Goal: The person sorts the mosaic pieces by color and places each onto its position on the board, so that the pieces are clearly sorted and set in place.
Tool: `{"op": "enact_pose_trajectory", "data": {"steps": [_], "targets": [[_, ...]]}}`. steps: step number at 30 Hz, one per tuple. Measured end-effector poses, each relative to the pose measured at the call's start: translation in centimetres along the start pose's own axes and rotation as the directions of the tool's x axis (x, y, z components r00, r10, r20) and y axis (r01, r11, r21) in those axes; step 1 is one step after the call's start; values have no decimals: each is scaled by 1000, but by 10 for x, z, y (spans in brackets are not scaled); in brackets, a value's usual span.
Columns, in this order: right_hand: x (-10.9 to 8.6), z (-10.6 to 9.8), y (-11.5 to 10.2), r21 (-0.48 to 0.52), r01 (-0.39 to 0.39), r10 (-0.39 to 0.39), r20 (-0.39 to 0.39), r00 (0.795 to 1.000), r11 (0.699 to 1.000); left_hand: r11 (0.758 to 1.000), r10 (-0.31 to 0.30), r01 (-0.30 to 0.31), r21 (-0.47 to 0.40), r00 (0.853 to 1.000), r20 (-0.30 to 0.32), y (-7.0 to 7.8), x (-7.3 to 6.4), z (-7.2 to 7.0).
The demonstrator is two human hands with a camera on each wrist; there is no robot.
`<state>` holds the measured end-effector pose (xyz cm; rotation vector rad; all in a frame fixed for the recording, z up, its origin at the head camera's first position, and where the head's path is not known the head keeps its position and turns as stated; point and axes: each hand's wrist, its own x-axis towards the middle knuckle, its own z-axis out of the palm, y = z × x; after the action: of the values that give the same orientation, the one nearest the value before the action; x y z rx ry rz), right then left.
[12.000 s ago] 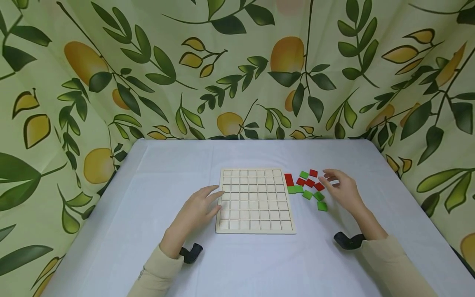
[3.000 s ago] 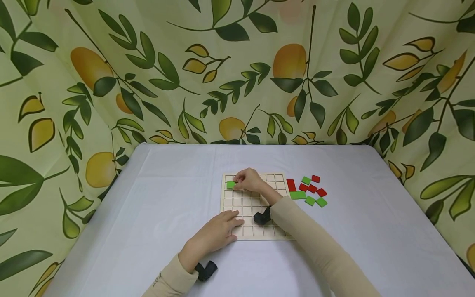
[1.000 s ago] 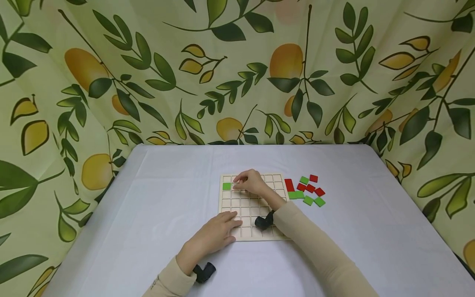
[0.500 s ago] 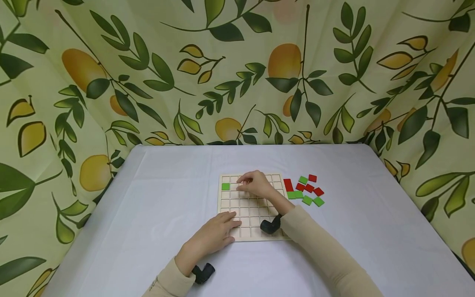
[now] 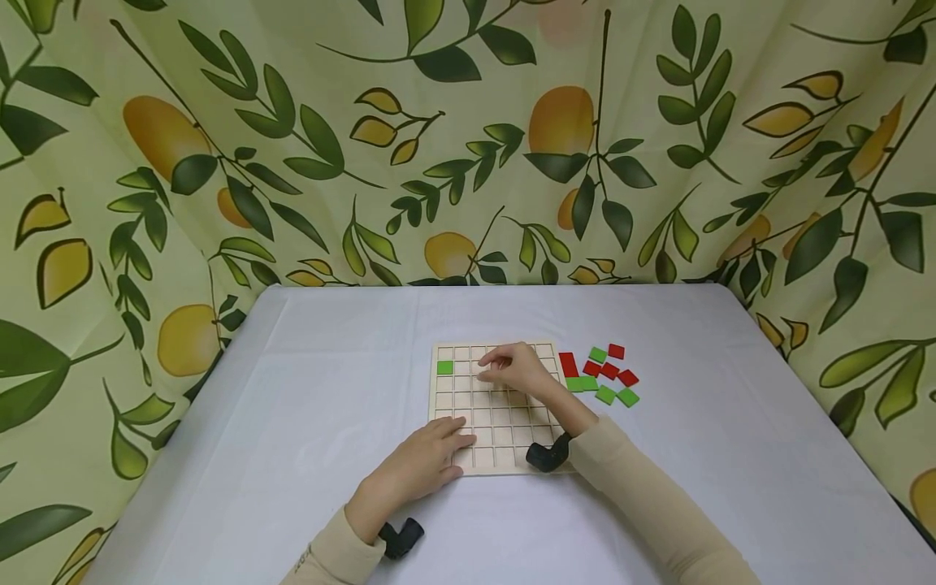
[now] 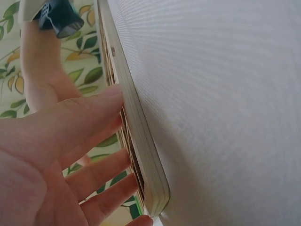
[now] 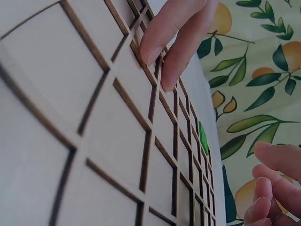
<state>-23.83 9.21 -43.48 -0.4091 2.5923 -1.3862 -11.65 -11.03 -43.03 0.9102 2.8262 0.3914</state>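
A pale wooden board (image 5: 500, 460) with a grid of square cells lies on the table. One green tile (image 5: 444, 368) sits in its leftmost column, second row from the far edge; it also shows in the right wrist view (image 7: 203, 138). My left hand (image 5: 417, 463) rests at the near left corner of the board, fingertips on the grid and thumb at the near edge (image 6: 134, 103). Above the board's far middle is my right hand (image 5: 517, 372), thumb and index finger apart with nothing between them. In the right wrist view its fingers (image 7: 277, 169) are loosely bent.
Right of the board lie several loose green tiles (image 5: 605, 395) and red tiles (image 5: 628, 378). A red strip (image 5: 568, 365) and a green strip (image 5: 582, 383) lie against its right edge. A white cloth (image 5: 336, 366) covers the table; a patterned curtain (image 5: 468, 162) hangs behind.
From the loose tiles, my right hand has brought one green tile to the board and let go of it. It has since drawn back rightward. My left hand has moved onto the near left corner.
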Motion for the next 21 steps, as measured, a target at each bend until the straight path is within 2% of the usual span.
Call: {"op": "enact_pose_trajectory", "data": {"steps": [6, 21], "targets": [[-7, -3, 3, 6, 4, -4, -15, 1000, 1000, 1000, 2, -2, 7, 1000, -5, 0, 0, 0], [-26, -16, 10, 54, -60, 63, -63, 996, 997, 1000, -4, 4, -7, 1000, -6, 2, -1, -1]]}}
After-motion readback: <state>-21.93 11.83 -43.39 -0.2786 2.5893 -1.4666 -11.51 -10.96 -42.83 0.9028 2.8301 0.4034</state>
